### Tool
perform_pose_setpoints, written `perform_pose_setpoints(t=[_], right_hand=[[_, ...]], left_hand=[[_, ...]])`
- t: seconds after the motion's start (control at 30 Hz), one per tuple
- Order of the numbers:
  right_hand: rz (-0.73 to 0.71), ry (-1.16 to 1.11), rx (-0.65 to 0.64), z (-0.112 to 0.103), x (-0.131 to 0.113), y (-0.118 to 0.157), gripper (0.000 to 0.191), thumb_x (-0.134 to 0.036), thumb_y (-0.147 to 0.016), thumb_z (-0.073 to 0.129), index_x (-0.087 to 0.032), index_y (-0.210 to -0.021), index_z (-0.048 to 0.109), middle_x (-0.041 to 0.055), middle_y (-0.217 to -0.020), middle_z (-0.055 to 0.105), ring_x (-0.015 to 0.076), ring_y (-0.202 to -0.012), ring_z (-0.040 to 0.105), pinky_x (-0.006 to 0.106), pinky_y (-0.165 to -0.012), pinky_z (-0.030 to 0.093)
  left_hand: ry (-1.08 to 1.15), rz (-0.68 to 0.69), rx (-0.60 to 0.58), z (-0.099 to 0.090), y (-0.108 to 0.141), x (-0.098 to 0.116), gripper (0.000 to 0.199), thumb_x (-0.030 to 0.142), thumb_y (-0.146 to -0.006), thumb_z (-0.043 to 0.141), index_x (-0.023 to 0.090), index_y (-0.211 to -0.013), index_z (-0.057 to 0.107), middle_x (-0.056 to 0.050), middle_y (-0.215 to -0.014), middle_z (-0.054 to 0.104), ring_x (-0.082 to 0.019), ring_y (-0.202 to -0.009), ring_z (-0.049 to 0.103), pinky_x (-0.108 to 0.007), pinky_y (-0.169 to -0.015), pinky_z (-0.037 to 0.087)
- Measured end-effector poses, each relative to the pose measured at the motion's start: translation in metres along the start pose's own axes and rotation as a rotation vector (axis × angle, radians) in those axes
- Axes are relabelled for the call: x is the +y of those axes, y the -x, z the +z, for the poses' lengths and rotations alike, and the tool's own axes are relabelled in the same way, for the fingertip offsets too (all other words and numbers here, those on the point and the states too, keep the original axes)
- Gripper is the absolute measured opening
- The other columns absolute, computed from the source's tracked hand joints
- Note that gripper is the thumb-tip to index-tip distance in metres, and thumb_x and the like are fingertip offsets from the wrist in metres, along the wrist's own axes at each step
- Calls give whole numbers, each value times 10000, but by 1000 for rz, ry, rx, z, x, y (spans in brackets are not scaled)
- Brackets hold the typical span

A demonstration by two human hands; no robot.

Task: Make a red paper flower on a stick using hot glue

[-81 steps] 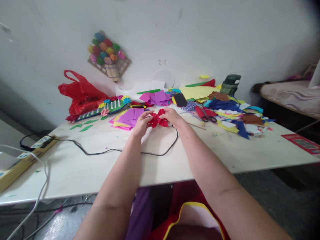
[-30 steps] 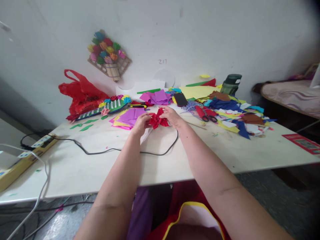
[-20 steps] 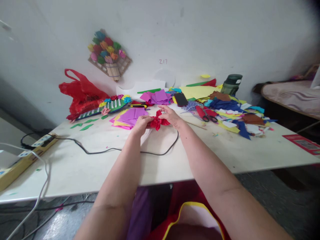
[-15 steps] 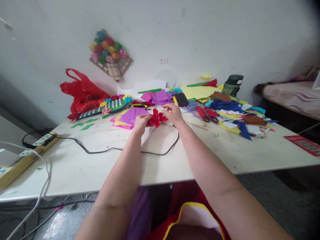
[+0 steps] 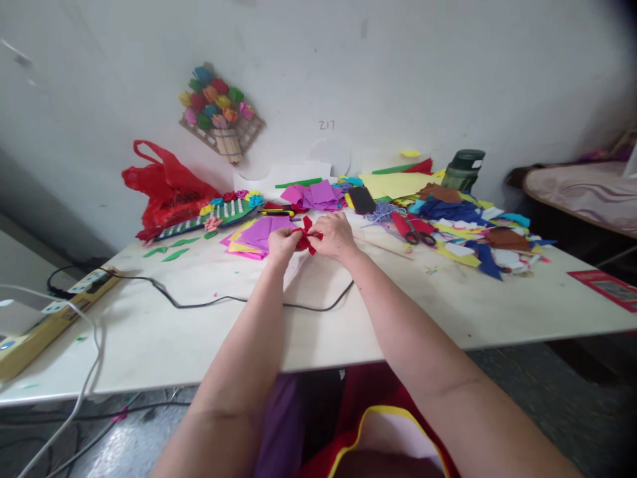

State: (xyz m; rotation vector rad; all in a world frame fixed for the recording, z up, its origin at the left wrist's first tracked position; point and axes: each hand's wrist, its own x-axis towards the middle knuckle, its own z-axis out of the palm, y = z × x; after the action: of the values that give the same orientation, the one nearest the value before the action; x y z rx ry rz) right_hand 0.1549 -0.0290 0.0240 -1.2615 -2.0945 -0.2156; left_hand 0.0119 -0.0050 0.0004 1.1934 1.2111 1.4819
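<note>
White table [image 5: 328,338]; both hands [image 5: 282,244] [image 5: 335,238] pinching red flower [image 5: 304,241].

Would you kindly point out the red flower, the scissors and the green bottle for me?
Red flower [image 5: 305,240], head view: on its visible petals.
Scissors [image 5: 414,232], head view: on the dark handles.
Green bottle [image 5: 458,178], head view: on the body below the lid.
</note>
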Motion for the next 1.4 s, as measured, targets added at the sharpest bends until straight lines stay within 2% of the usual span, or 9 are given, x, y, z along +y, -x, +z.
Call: perform_pose_setpoints(t=[0.33,0.5,0.83,1.0,1.23,1.4], right_hand=[[21,92,-19,-1,2,1,227,-183,-835,561,-165,-810,785,99,-886,757,242,-878,567,395,-847,317],[13,120,-29,-1,3,1,254,-183,-860,532,-149,-852,783,109,-912,751,246,-893,567,394,-842,318],[3,146,-31,1,2,1,284,-190,-890,502,-133,-902,781,132,-928,724,257,-942,546,401,-850,324],[-8,127,-27,5,3,2,278,-171,-877,507,-140,-904,782,129,-947,730,264,-976,549,406,-867,329],[21,101,-19,8,2,2,273,-176,-866,522,-141,-926,786,135,-944,725,257,-940,554,405,-850,333],[42,115,-22,9,1,2,274,-179,-865,518,-133,-920,783,139,-921,716,256,-935,559,397,-831,334]], left_hand=[[-20,81,-41,-1,-10,-11,182,300,-569,689,158,-557,575,-22,-484,600,-158,-468,603,-290,-519,548],[4,125,-43,-2,-13,-17,204,328,-551,698,166,-560,573,-12,-488,599,-166,-501,626,-293,-547,560],[15,77,-68,1,-2,-5,267,349,-534,755,147,-624,605,-5,-552,614,-151,-544,625,-305,-623,567],[-27,61,-61,4,3,-2,263,273,-494,735,154,-697,618,10,-604,622,-157,-589,629,-316,-644,573],[-42,78,-56,6,1,-8,259,223,-499,701,165,-737,617,2,-668,633,-165,-681,640,-316,-707,572],[-10,77,-56,7,0,-11,256,205,-485,667,164,-729,599,8,-646,621,-147,-621,607,-296,-638,555]])
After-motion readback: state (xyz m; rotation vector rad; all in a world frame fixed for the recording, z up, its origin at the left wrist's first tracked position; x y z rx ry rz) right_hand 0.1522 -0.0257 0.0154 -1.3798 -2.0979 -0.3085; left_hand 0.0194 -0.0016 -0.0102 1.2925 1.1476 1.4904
